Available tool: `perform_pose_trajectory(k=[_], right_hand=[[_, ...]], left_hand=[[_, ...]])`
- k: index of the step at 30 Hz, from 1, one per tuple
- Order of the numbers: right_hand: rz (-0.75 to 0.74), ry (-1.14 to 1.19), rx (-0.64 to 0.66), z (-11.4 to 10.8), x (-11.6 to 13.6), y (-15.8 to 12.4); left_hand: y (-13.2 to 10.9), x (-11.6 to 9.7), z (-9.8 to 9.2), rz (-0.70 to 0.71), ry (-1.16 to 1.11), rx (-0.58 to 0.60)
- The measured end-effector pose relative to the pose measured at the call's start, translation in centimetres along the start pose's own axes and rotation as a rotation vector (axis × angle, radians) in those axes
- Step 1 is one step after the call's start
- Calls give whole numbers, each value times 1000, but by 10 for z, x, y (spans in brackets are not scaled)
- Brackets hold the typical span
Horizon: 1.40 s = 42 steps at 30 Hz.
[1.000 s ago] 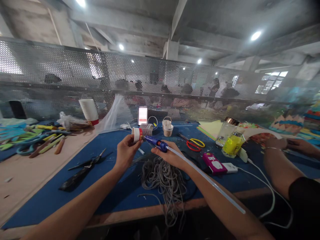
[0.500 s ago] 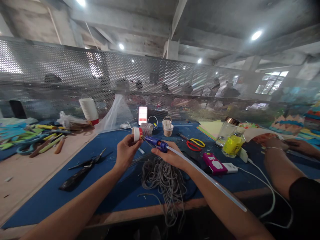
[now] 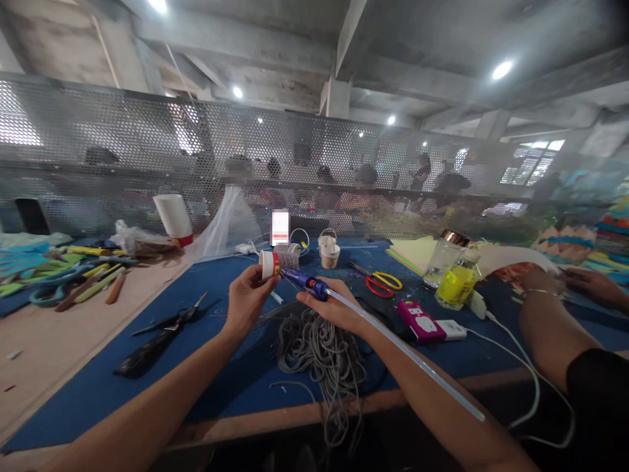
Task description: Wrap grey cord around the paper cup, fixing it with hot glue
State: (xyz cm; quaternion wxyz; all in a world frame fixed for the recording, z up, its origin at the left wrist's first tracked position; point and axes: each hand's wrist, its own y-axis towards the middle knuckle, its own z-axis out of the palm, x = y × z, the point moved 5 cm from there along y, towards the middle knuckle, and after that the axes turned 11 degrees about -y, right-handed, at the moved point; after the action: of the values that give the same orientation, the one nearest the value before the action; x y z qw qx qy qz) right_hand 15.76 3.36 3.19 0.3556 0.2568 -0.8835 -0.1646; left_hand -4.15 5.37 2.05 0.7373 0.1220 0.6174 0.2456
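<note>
No real chg: my L hand grips paper cup, R hand glue gun, nozzle still by red band; step ongoing.

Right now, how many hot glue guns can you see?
1: the blue hot glue gun in the right hand, its nozzle close to the white-and-red cup in the left hand. Others could be hidden behind things.

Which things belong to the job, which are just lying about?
Job:
- paper cup, in left hand
- glue gun, in right hand
- grey cord, probably

Apparently lying about:
- red-and-yellow scissors
- yellow jar
- pink case
</note>
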Motion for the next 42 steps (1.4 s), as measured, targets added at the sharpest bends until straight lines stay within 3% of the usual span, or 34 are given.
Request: perform_pose_trajectory(k=[12,42], right_hand=[[-12,-40,-18,-1,0,0],[-11,-86,-20,-3,3,1]], left_hand=[[-1,2,1,-69,-58,-3],[-1,3,2,-82,-38,5]])
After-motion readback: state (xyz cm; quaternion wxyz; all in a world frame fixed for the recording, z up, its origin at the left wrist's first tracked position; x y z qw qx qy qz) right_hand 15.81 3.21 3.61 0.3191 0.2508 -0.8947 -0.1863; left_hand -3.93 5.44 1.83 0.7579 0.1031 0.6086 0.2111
